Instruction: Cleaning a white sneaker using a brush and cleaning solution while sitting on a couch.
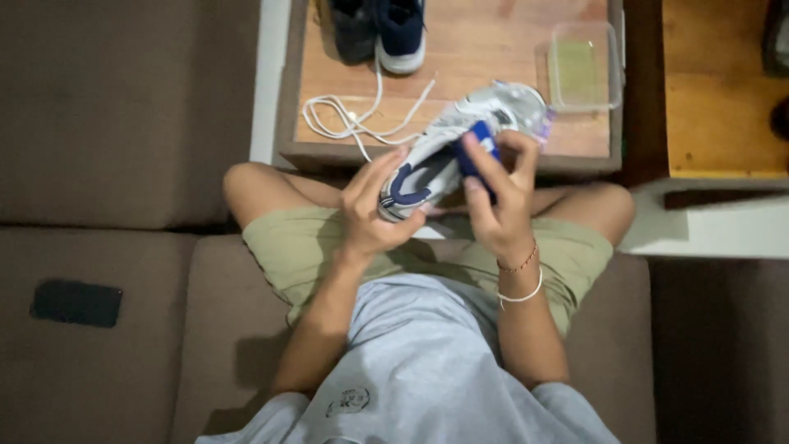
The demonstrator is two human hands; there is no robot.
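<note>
The scene was dim and warm-toned, with the brightest area at twelve o'clock, where the wooden desk caught soft, even light. The white floor strip at eleven o'clock was nearly washed out. Light seemed to fall from above and ahead, since the person's arms cast a soft shadow on the brown sofa at seven o'clock. The sofa at nine o'clock sank into murky, low-contrast brown. The picture was slightly soft overall, with fine detail smeared; the fingers looked faintly blurred. No harsh glare showed.
</note>
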